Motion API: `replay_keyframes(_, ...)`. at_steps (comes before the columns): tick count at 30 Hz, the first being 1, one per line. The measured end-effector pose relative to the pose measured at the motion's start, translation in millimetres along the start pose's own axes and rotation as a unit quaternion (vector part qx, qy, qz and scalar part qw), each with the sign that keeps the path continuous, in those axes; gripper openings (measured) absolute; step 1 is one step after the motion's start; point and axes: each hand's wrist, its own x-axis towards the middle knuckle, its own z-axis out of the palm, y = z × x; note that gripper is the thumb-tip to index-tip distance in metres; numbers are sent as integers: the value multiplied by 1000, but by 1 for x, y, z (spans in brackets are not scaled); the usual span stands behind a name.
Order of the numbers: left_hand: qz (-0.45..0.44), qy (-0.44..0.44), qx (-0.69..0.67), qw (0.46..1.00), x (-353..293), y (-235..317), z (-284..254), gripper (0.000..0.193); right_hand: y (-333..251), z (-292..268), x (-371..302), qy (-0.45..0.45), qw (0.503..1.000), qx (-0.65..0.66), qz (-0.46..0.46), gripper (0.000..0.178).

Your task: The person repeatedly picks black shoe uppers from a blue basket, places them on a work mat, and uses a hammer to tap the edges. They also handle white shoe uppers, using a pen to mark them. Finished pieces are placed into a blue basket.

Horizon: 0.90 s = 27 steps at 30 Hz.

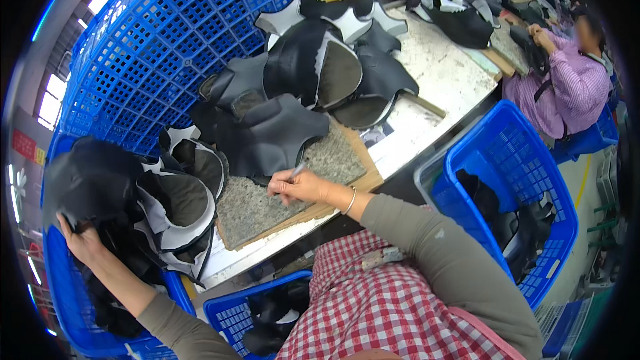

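Observation:
At the far left my left hand is closed on a black shoe upper, with its fingers partly hidden beneath it. More uppers with grey-brown linings and white edges lie just to the right of that hand. My right hand is closed around a slim silver pen-like tool; its tip is hard to make out. That hand rests over a grey stone-like slab set on a wooden board. Right behind it, a smooth black upper lies spread on the slab.
A large blue mesh basket rises at the back left. Several black uppers are heaped on the white worktable. Blue crates holding black pieces stand at right and below the table. A co-worker in a purple top sits farther right.

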Motion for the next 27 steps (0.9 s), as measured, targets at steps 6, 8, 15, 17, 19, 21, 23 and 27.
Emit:
replay_keyframes(6,48,67,85,993,-165,-27,173,33,-14,5,-17,37,989,88,-116,33)
replay_keyframes(8,60,53,28,996,-237,-56,212,34,-18,7,-29,-5,966,166,-196,56)
replay_keyframes(15,42,86,-22,995,-371,-87,292,33,-41,-4,-72,123,967,53,-217,85)
replay_keyframes(17,57,118,-4,991,-379,-76,300,38,-53,-3,-78,138,967,90,-192,72)
replay_keyframes(19,111,79,-24,990,-388,-62,308,40,-64,-3,-83,134,976,79,-151,67)
replay_keyframes(21,171,49,-18,984,-392,-48,314,41,-77,3,-80,104,973,81,-192,62)
replay_keyframes(23,179,62,-21,982,-401,-41,317,43,-86,14,-76,85,971,105,-195,61)
replay_keyframes(27,243,57,17,968,-402,-44,320,48,-94,20,-66,62,968,75,-230,63)
